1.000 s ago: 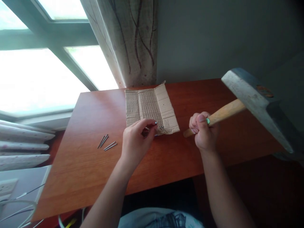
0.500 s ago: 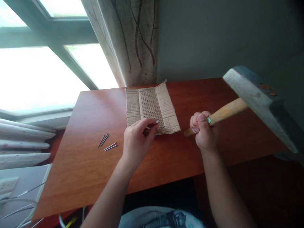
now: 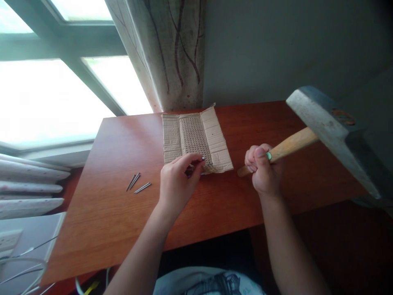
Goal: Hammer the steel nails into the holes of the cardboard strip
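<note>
A flat piece of cardboard (image 3: 215, 141) with a grid of small holes lies on the red-brown wooden table (image 3: 116, 213). My left hand (image 3: 178, 182) rests at its near edge, fingers pinched together on a nail that I can barely make out. My right hand (image 3: 262, 170) is closed round the wooden handle of a hammer (image 3: 331, 127). The hammer's heavy grey head is raised off the table to the right, well apart from the cardboard.
Several loose nails (image 3: 136, 183) lie on the table to the left of my left hand. A window and a patterned curtain (image 3: 172, 53) stand behind the table. Cables and a power socket (image 3: 10, 241) are at the lower left.
Almost nothing has moved. The hammer head wavers slightly in the air and my left hand stays pinched at the cardboard's near edge.
</note>
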Available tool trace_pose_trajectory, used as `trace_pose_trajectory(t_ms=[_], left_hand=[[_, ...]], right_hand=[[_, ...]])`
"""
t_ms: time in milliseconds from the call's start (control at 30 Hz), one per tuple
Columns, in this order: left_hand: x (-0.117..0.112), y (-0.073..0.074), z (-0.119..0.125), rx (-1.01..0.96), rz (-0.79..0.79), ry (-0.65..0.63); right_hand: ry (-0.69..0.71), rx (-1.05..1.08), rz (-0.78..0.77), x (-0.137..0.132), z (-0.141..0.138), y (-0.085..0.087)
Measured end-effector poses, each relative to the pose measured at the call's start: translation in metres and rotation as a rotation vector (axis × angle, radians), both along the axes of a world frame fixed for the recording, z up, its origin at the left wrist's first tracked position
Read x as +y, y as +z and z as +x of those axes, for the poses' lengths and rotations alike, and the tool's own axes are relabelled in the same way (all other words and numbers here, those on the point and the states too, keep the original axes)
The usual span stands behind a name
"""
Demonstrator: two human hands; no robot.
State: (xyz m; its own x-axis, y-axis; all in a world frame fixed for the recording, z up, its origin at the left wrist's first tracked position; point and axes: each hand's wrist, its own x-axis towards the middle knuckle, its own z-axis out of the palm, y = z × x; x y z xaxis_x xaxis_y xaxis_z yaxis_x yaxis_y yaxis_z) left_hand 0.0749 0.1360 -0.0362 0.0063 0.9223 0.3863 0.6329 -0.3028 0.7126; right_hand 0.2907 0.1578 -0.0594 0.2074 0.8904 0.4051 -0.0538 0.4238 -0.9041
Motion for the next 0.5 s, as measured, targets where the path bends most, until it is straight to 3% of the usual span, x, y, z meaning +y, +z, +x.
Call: trace_pose_trajectory(t_ms=[500], left_hand=[[0.0004,-0.0017,0.0003,0.008,0.001,0.001]], right_hand=[[0.002,0.009,-0.008,-0.0004,-0.001,0.0006]])
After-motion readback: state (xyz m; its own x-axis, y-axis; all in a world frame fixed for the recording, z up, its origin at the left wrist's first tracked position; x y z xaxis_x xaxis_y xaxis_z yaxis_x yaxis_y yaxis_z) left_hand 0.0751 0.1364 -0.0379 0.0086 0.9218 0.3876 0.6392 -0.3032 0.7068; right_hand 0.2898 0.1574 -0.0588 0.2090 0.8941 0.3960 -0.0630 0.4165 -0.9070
